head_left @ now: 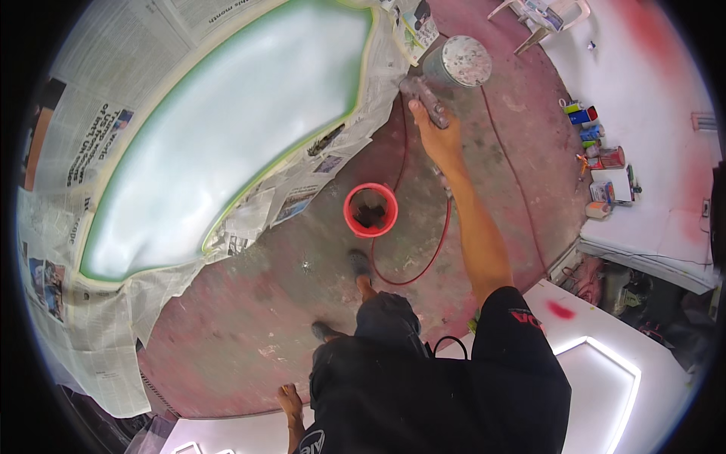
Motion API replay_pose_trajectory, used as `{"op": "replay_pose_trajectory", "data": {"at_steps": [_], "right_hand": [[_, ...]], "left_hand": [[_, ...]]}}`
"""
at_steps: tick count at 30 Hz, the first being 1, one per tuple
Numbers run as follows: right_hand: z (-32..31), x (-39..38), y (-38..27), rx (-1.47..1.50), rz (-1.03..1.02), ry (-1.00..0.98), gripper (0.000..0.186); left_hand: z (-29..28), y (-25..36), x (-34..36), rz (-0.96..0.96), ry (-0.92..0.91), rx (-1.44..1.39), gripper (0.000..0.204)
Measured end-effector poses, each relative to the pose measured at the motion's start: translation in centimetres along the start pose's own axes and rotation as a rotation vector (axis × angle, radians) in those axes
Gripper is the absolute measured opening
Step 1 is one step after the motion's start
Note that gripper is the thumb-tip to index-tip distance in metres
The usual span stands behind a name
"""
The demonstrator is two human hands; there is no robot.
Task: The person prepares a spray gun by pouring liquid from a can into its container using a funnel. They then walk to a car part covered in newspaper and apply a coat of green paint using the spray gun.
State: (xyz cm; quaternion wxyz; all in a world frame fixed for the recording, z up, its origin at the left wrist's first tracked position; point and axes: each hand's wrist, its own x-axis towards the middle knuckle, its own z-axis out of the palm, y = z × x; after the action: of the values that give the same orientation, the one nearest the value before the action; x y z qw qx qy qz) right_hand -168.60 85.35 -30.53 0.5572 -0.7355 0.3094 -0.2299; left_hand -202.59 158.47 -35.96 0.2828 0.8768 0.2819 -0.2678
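My right hand point(439, 136) is closed around a spray gun point(425, 100), with my arm stretched forward. The gun is beside the newspaper-masked edge of a large curved panel point(242, 129). Pale white paint covers the panel's middle, with a green band around its border. A red air hose point(423, 276) loops over the floor and rises to a fitting partly hidden under my right forearm. Low beside my body hangs my left hand point(290, 397), small in the view. Its fingers look loose, with nothing visible in them.
On the floor stand a red bucket point(370, 227) with dark contents and a paint-spattered round container point(465, 60). Several cans and boxes point(607, 157) line the right wall. A white plastic chair point(550, 15) stands at the far right. Newspaper sheets point(113, 325) hang around the panel.
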Motion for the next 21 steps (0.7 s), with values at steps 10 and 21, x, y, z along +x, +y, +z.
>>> {"op": "replay_pose_trajectory", "data": {"at_steps": [10,21], "right_hand": [[-0.7,-1.3,0.3,-0.172,-0.227,-0.053,0.042],[-1.5,-2.2,1.6,-0.143,-0.113,-0.168,0.038]], "left_hand": [[0.9,-0.1,0.2,-0.031,0.034,-0.111,0.023],[0.8,-1.2,0.3,-0.029,0.045,-0.09,0.024]]}}
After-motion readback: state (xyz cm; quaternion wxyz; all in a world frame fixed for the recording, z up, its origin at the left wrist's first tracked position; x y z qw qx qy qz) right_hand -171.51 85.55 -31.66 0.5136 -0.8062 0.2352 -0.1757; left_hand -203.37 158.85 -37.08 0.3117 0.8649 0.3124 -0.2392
